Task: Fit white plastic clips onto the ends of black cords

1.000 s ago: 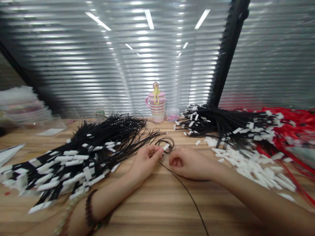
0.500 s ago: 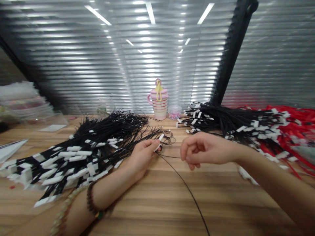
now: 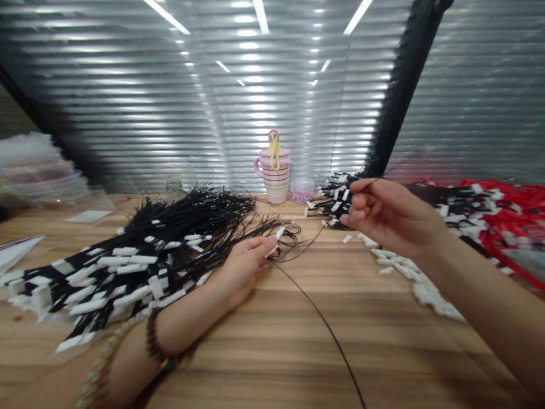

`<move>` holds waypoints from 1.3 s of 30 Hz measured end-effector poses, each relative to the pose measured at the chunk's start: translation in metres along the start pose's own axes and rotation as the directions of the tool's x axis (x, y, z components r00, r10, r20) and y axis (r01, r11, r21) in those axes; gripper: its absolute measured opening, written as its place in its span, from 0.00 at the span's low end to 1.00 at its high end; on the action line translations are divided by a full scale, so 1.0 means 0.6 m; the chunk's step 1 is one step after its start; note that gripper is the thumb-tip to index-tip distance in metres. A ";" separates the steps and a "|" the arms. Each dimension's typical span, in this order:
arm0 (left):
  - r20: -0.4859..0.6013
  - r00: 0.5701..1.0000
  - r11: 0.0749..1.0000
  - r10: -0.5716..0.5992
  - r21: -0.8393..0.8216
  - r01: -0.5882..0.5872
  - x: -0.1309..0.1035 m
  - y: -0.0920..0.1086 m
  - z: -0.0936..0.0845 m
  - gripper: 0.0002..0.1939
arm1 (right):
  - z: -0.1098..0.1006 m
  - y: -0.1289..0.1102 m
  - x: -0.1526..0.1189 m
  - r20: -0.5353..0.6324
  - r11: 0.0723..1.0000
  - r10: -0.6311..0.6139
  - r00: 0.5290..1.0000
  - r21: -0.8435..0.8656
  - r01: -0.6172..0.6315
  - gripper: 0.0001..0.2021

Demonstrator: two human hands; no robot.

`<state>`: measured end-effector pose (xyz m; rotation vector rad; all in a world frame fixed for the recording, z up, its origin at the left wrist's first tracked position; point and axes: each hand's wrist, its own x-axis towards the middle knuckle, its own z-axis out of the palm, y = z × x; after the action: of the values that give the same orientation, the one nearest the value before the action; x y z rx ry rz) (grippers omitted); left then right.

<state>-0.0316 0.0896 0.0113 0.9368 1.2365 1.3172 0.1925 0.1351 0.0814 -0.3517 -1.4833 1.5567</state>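
Observation:
My left hand (image 3: pixel 249 264) pinches a small white plastic piece (image 3: pixel 279 234) between thumb and fingers, beside loops of thin black cord (image 3: pixel 293 230). From under those fingertips one strand of black cord (image 3: pixel 327 326) runs down to the bottom edge of the picture. My right hand (image 3: pixel 392 218) is raised to the right, its fingers curled and pinched on a thin dark cord, of which only a short bit shows at the fingertips. A faint strand leads from near my left hand up toward the right one.
Black cords with white tags (image 3: pixel 136 270) lie heaped on the left. Another tagged bundle (image 3: pixel 336 196) and red straps (image 3: pixel 519 210) are at the right, with loose white pieces (image 3: pixel 426 289) in front. A striped pink mug (image 3: pixel 276 179) and a tub of beads (image 3: pixel 302 190) stand behind.
My right hand has moved up and to the right, away from my left hand, uncovering loose white pieces. My left hand has stayed almost in place, still pinching the white piece.

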 end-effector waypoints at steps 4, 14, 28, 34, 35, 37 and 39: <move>0.035 0.999 1.000 0.023 -0.006 -0.023 0.000 0.000 -0.001 0.11 | 0.033 0.067 0.001 -0.031 0.929 -0.009 0.999 -0.369 -0.003 0.08; 0.030 0.999 0.998 0.023 -0.057 -0.021 -0.005 0.004 0.002 0.11 | 0.081 0.159 -0.042 0.093 0.595 -0.061 0.994 -0.796 0.111 0.11; 0.036 0.999 0.999 0.025 -0.032 -0.024 -0.001 -0.001 -0.002 0.11 | 0.076 0.158 -0.042 0.005 0.594 -0.036 0.999 -0.804 0.026 0.11; 0.076 0.996 0.998 0.055 0.017 -0.056 -0.002 -0.003 -0.002 0.11 | 0.078 0.160 -0.038 0.016 0.576 -0.083 0.996 -0.815 0.061 0.12; 0.088 0.994 0.998 0.059 0.031 -0.062 -0.003 -0.004 -0.001 0.11 | 0.078 0.161 -0.038 0.021 0.572 -0.088 0.996 -0.818 0.068 0.13; 0.102 0.993 0.996 0.066 0.052 -0.071 -0.005 -0.004 0.000 0.12 | 0.078 0.161 -0.037 0.021 0.569 -0.104 0.994 -0.819 0.077 0.12; 0.106 0.992 0.995 0.069 0.065 -0.076 -0.007 -0.004 0.001 0.12 | 0.078 0.161 -0.038 0.010 0.569 -0.132 0.991 -0.818 0.084 0.10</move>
<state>-0.0298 0.0852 0.0096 1.0950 1.1837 1.2723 0.1302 0.1033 -0.0030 -0.8084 -2.0821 0.6349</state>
